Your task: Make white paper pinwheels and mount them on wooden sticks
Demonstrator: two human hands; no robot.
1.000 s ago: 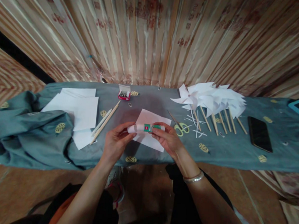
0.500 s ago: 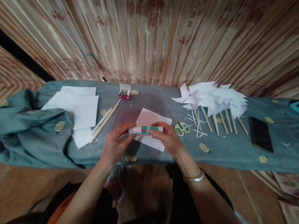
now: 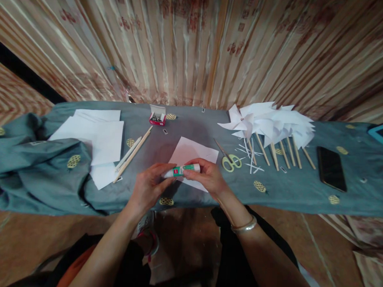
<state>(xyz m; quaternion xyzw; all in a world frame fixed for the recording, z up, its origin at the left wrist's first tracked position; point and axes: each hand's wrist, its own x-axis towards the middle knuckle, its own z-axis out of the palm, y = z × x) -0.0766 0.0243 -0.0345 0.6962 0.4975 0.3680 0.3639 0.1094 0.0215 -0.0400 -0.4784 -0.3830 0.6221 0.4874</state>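
- Fingers of your left hand (image 3: 148, 187) are pinched, thumb against forefinger, on the left end of the glue stick (image 3: 179, 171); those of your right hand (image 3: 209, 177) are closed round its right end.
- That glue stick lies across, over the near part of the square paper sheet (image 3: 196, 150); whether its left end is capped, you cannot tell from this view.
- Keep both ends in line; a straight, even grip should avoid a sudden slip.
- Hold it clear of the sheet, as a stray touch could smear or crease it.
- Mind your right knuckles: the green-handled scissors (image 3: 230, 162) lie just right of the sheet, and the paper pinwheels (image 3: 269, 122) beyond them, farther right of the sheet.
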